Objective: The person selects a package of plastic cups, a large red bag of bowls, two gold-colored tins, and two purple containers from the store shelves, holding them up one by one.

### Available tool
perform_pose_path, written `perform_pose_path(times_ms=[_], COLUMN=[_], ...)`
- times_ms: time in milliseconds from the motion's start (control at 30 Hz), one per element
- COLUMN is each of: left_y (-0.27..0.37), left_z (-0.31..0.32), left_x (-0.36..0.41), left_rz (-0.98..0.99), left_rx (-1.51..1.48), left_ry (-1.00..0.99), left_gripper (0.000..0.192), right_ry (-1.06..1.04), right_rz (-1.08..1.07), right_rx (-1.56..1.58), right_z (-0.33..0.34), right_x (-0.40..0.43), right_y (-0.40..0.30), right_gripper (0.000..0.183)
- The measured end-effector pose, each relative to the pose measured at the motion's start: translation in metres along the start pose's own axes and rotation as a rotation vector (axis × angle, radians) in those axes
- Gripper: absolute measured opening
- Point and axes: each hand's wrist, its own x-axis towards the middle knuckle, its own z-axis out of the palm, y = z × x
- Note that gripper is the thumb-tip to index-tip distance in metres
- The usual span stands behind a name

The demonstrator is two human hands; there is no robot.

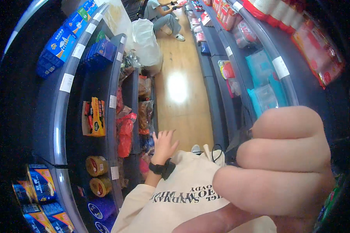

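My left hand [164,145] hangs low over the aisle, its fingers spread and nothing in them. A black band with a dark case [163,169] sits on that wrist. Beside its fingers are plastic-wrapped packs on the lower left shelves, among them a red bag [126,134]. My right hand [283,163] is very close to the camera and fills the lower right. Its fingers are curled and its palm is hidden, so I cannot tell whether it holds anything. Behind it are clear-and-turquoise plastic packs [264,97] on the right shelf.
Dark shelf units line both sides of a wooden-floored aisle [178,116]. Blue boxes [57,43], an orange display box [97,118] and gold round tubs [96,166] stand at left. Farther along, a person [163,19] sits low near a large white bag [147,43].
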Motion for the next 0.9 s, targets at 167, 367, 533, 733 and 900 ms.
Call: perform_pose_path(times_ms=[167, 367, 533, 733, 900], left_y=[-0.017, -0.038, -0.062, -0.091, -0.116], left_z=[0.007, 0.001, -0.005, -0.017, -0.016], left_x=[-0.006, 0.024, 0.035, 0.044, 0.042], left_rz=[-0.144, -0.115, -0.064, -0.061, -0.011], left_rx=[-0.053, -0.006, -0.015, 0.018, 0.023], left_ry=[-0.004, -0.014, 0.024, -0.004, -0.048], left_gripper=[0.048, 0.048, 0.048, 0.051, 0.05], right_ry=[0.105, 0.422, 0.337, 0.374, -0.125], right_rz=[-0.059, -0.733, -0.51, -0.205, -0.453], right_rx=[0.08, 0.145, 0.446, 0.349, -0.043], right_z=[0.039, 0.053, 0.069, 0.114, 0.179], right_x=[0.025, 0.06, 0.074, 0.072, 0.089], right_y=[0.016, 0.054, 0.026, 0.014, 0.052], right_gripper=[0.025, 0.016, 0.02, 0.016, 0.03])
